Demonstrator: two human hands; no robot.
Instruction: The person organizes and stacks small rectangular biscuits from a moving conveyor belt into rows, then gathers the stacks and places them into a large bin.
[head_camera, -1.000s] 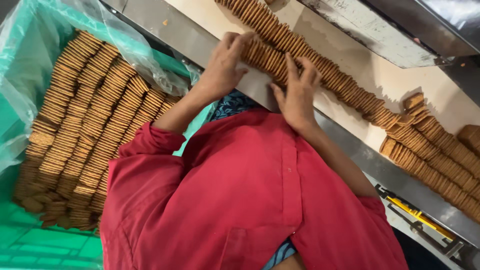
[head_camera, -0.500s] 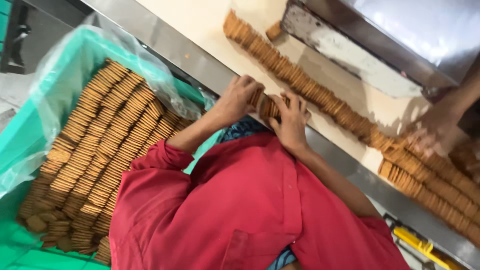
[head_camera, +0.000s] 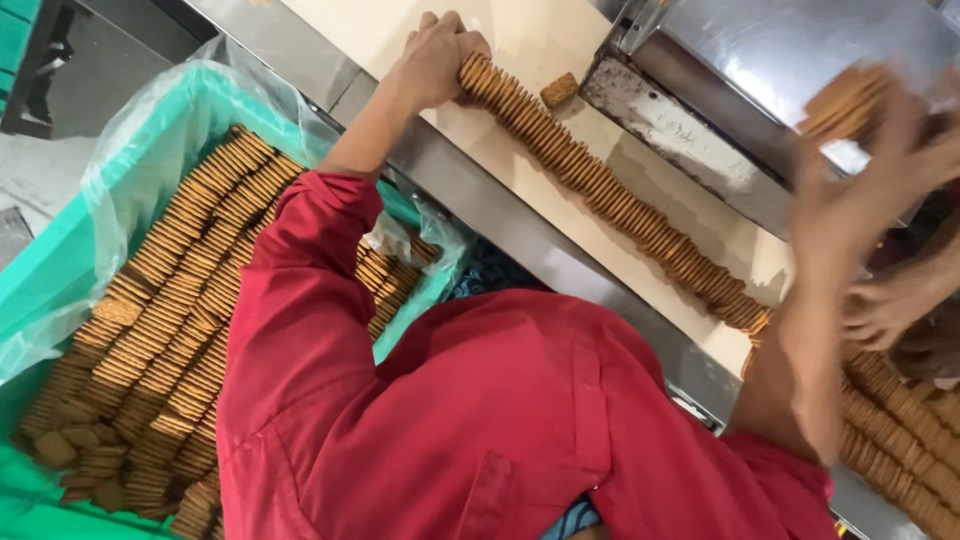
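I had my left hand (head_camera: 437, 55) curled against the top end of the biscuit row (head_camera: 610, 195) lying on edge along the belt (head_camera: 380, 30). My right hand (head_camera: 860, 190) was blurred, raised near a stack (head_camera: 845, 100); I could not tell its grip. I judged this the gathering step. Next called for bracing a length between both palms, level, toward the crate (head_camera: 40, 290).

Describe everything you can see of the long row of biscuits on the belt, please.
The row of biscuits is a long line of round, golden-brown pieces standing on edge, packed face to face. It lies diagonally on the cream belt, beside a steel housing. The left hand presses its upper end. One loose biscuit lies apart. The lower end is hidden behind the blurred right arm.
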